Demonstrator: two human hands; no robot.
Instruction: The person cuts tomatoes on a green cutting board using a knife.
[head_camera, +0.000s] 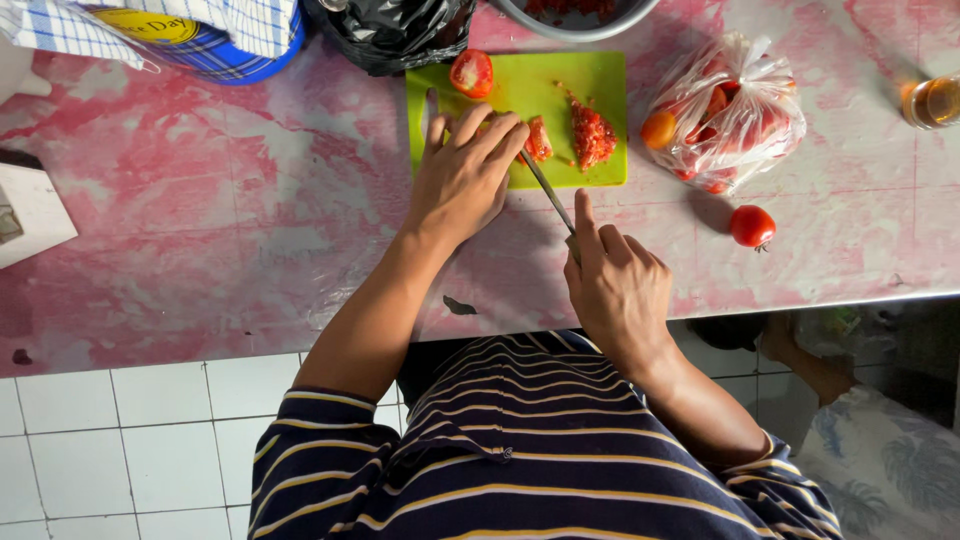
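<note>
- Near the counter's front edge, the right hand (618, 285) grips a knife (548, 192), fingers closed round the handle, forefinger along its spine.
- Its blade runs diagonally, tip aimed far-left onto the green cutting board (600, 75).
- Left hand (462, 180) lies flat, fingers pressing a tomato piece (538, 140) at the board's near edge.
- Chopped tomato (592, 135) sits right of the blade; a halved tomato (471, 73) lies by the far edge.
- Bare pink marbled counter (200, 220) stretches left.
- Rightward, one whole tomato (752, 226), then a clear bag of tomatoes (725, 115).
</note>
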